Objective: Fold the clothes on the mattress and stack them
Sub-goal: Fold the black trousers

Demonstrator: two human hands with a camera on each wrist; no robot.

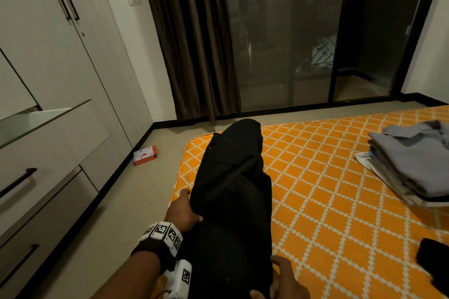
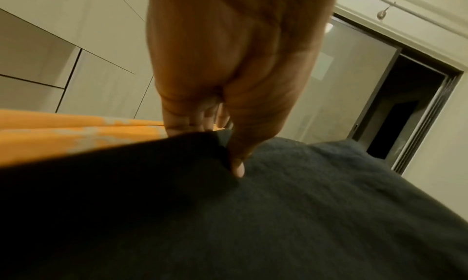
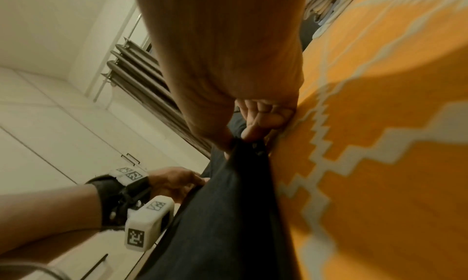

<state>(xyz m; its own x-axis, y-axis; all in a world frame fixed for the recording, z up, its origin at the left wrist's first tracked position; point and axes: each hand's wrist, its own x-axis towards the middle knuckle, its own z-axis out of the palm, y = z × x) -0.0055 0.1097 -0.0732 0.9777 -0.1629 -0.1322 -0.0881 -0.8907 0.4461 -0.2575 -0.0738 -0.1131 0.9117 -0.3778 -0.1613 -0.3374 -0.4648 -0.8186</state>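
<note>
Both hands have a pinch on the black trousers point(image 1: 233, 196) lying lengthwise along the orange mattress point(image 1: 328, 201) edge, left hand point(image 1: 183, 211) midway, right hand point(image 1: 284, 279) at the near end, folded stack point(image 1: 413, 165) well apart, and the floor's orange box point(image 1: 145, 155) lettering is unreadable.

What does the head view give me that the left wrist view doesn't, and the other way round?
Only the head view shows the stack of folded shirts at the mattress's right side, the right hand at the garment's near end, the wardrobe and the orange box on the floor.

Only the left wrist view shows the pinch up close: thumb on top of the cloth edge, fingers behind it.

Both show the left hand gripping the black garment on the orange mattress.
</note>
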